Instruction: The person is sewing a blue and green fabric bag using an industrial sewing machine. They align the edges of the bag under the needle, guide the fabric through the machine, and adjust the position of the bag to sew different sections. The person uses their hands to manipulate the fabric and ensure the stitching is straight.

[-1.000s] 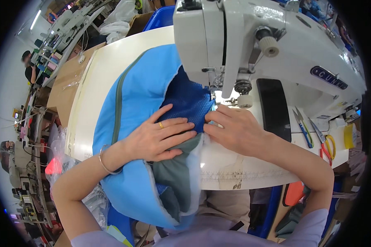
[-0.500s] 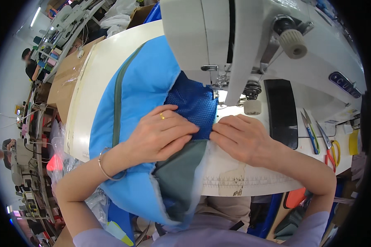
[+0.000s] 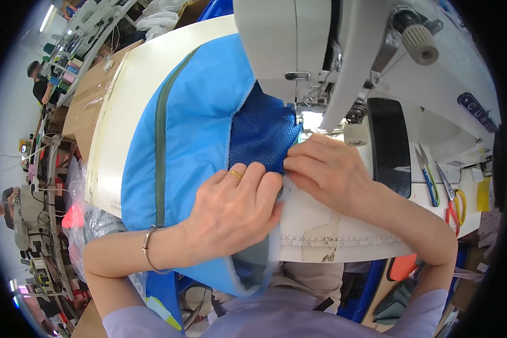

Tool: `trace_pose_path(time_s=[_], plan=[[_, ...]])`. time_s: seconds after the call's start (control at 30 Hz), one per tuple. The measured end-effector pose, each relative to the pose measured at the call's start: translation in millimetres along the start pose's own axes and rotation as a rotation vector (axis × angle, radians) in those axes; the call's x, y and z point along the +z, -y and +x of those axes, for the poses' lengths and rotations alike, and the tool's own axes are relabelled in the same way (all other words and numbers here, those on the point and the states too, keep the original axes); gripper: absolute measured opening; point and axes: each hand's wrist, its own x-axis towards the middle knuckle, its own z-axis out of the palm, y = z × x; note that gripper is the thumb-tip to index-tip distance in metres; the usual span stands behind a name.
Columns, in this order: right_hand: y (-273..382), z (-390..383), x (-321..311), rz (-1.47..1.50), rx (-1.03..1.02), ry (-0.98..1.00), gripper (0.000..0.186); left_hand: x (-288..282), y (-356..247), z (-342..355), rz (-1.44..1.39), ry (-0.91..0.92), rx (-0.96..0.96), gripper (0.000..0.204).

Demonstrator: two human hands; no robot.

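Observation:
A light blue fabric piece (image 3: 192, 112) with a dark green strip lies on the sewing table, joined to a dark blue mesh panel (image 3: 260, 128) that reaches under the presser foot (image 3: 299, 118) of the white sewing machine (image 3: 265, 39). My left hand (image 3: 231, 214), with ring and bangle, has its fingers curled over the fabric below the mesh, largely covering the grey-green lining (image 3: 250, 260). My right hand (image 3: 327, 174) pinches the mesh's right edge just below the presser foot, close to the left hand.
Snips (image 3: 429, 180) and scissors (image 3: 452, 205) lie at the right, near a yellow object (image 3: 483, 194). Cardboard (image 3: 83, 112) borders the table's left, above crumpled clear plastic (image 3: 79, 225). Two people (image 3: 40, 84) are in the far-left background, among workbenches and machines.
My left hand has moved right and down, curling its fingers and covering the lining. My right hand has shifted up toward the presser foot. The blue fabric has shifted upward slightly.

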Motion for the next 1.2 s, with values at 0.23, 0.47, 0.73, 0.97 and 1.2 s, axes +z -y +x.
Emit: trace_pose_path(time_s=[0.23,0.47,0.73,0.97,1.2], plan=[[-3.0,17.9,16.5,-0.354,-0.205,-0.096,0.016,-10.3,13.6,-2.1,-0.503,-0.044,-0.221,0.019],[-8.9,13.6,4.7,-0.337,-0.323,-0.017,0.016,-1.0,26.6,-11.4,-0.703,-0.075,-0.174,0.018],[7.3,-4.0,-5.6,-0.288,-0.25,0.033,0.013,10.3,38.0,9.9,-0.492,-0.091,0.113,0.027],[7.2,-18.6,-5.5,-0.316,-0.268,0.033,0.031,33.5,52.5,9.6,-0.145,-0.077,0.24,0.033],[14.0,-19.5,-12.9,-0.251,-0.188,0.069,0.034,33.0,54.4,12.7,-0.164,-0.05,0.241,0.045]])
